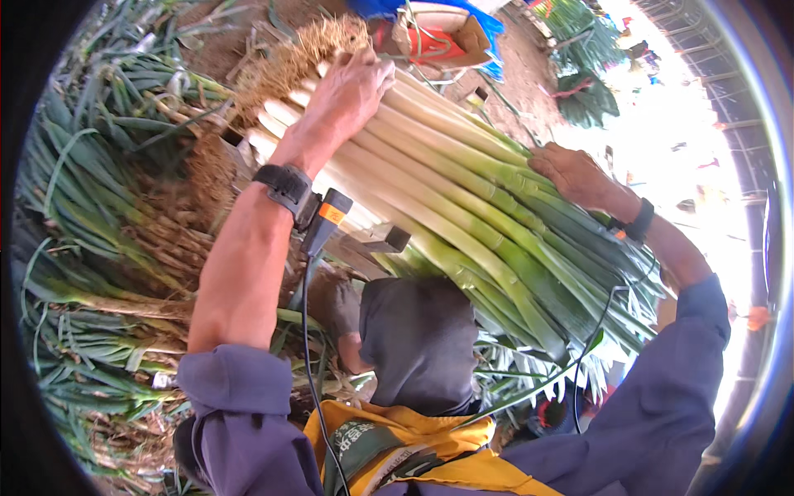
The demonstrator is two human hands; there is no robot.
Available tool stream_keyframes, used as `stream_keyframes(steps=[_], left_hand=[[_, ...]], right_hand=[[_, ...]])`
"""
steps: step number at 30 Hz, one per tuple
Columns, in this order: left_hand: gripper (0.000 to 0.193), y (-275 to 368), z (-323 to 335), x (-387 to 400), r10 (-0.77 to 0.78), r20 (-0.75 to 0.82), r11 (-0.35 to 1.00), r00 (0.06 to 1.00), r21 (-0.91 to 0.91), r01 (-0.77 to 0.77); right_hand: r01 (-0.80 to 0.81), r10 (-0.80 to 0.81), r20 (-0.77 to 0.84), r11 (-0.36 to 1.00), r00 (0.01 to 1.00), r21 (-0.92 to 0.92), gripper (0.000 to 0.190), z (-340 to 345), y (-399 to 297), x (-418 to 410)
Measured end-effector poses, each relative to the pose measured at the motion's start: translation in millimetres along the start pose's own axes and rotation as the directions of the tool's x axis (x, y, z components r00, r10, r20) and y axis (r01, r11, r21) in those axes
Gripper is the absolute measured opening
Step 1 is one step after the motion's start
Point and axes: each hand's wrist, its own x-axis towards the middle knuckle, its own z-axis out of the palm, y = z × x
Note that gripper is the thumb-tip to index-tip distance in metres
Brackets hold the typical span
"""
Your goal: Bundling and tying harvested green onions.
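A thick layer of long green onions (428, 180) lies side by side across a metal frame in front of me. Their pale root ends point to the upper left and the green leaves run to the lower right. My left hand (350, 84) is at the white ends, its fingers curled around stalks by the fibrous roots (332, 34). On the far edge of the layer, where white turns to green, my right hand (574, 173) grips the outer stalks; its fingertips are partly hidden. Square tube ends (391, 239) of the frame show at the near side.
Heaps of unsorted green onions (93, 186) with soil-covered roots fill the left side. Beyond the frame stands an open cardboard box (443, 34) by a blue plastic sheet (490, 25). Cables (307, 322) hang from both wrist straps. My dark-clothed knee (419, 341) is close below the stalks.
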Motion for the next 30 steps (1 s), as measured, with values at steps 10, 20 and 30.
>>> stream_keyframes(steps=[10, 20, 30], left_hand=[[0.017, -6, -7, -17, 0.071, -0.144, 0.961, 0.987, -0.255, -0.106], [0.019, 21, -26, 7, -0.206, 0.214, 0.955, 0.955, -0.171, 0.244], [0.037, 23, 2, 40, -0.046, 0.220, 0.955, 0.974, 0.296, -0.022]], right_hand=[[-0.260, 0.260, 0.006, 0.966, 0.966, -0.006, 0.050, 4, -26, 0], [-0.327, 0.319, -0.103, 0.943, 0.942, -0.061, 0.046, 16, -30, 4], [-0.248, 0.251, -0.264, 0.968, 0.931, 0.044, 0.055, 20, -16, 4]])
